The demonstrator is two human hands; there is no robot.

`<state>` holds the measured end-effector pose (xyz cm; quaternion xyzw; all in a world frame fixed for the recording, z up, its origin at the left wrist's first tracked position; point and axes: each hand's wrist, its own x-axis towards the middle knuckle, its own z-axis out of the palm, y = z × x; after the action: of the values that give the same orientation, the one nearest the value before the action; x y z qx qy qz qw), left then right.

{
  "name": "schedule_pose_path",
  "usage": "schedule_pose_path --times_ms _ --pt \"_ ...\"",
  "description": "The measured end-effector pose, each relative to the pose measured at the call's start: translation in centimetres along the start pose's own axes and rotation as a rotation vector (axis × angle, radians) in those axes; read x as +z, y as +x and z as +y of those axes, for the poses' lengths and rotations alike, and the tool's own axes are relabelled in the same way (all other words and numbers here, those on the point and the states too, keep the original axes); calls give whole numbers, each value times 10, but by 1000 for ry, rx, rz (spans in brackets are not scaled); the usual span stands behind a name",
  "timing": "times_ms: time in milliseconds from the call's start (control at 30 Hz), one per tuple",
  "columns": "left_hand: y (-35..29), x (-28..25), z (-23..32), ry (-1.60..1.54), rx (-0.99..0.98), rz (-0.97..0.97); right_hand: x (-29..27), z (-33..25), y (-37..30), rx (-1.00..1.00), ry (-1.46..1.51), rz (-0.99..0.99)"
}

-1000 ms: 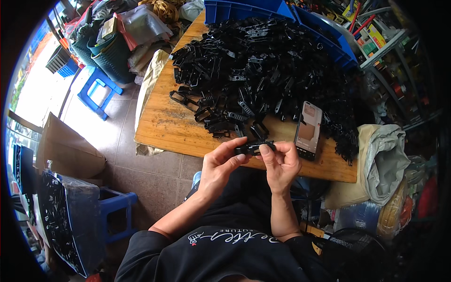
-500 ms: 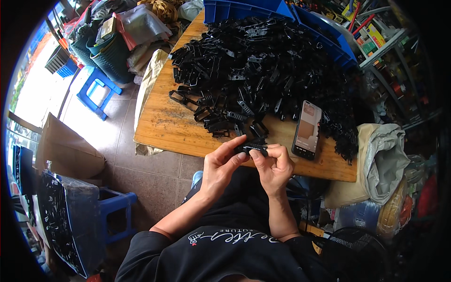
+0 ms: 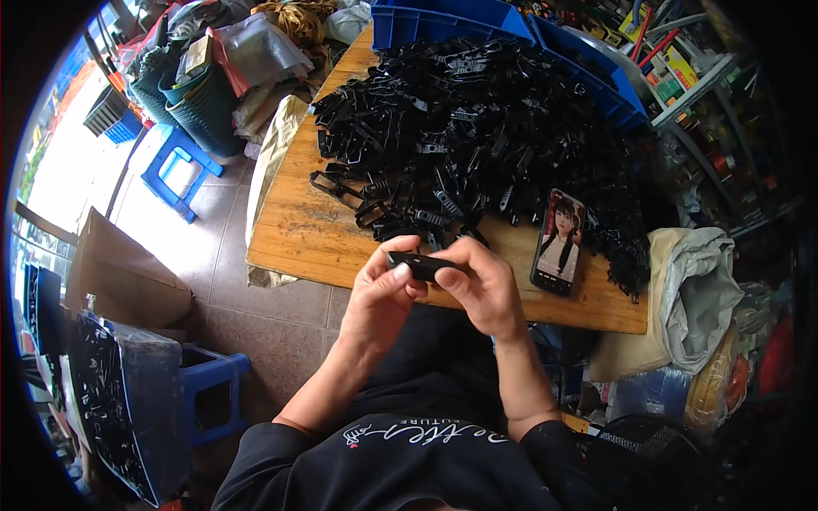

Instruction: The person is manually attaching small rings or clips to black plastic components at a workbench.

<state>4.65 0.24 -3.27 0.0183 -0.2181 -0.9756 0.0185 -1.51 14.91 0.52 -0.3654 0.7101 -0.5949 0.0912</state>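
Between both hands, just off the table's front edge, I hold a small elongated black plastic part. My left hand pinches its left end, thumb in front. My right hand grips the other end between thumb and curled fingers. Beyond my hands spreads a large heap of similar black plastic parts, some of them open frames and some with ridged strips. A smartphone with a lit screen lies on the wooden table, right of my hands.
Blue plastic bins stand behind the heap. A sack with a grey lining leans by the table's right corner. Blue stools are on the tiled floor to the left, near a cardboard box and a dark basket.
Both hands have drawn slightly left, and the black part now lies turned lengthwise between them. My right fingers have closed over its right end. The picture on the phone screen has changed.
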Motion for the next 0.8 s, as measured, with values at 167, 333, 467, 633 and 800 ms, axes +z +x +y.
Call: schedule_pose_path --times_ms 167,333,467,633,800 --pt "6 -30 27 -115 172 -13 -13 26 103 -301 -931 273" --pt "4 -11 26 -194 30 -10 -37 60 145 -157 -1297 130" --pt "2 -11 25 -381 -72 -36 -34 17 114 -367 -1068 400" --pt "9 -13 16 18 18 -86 -24 -19 23 41 -170 267" --pt "8 22 -15 596 -85 -41 -37 -17 -40 107 -174 333"
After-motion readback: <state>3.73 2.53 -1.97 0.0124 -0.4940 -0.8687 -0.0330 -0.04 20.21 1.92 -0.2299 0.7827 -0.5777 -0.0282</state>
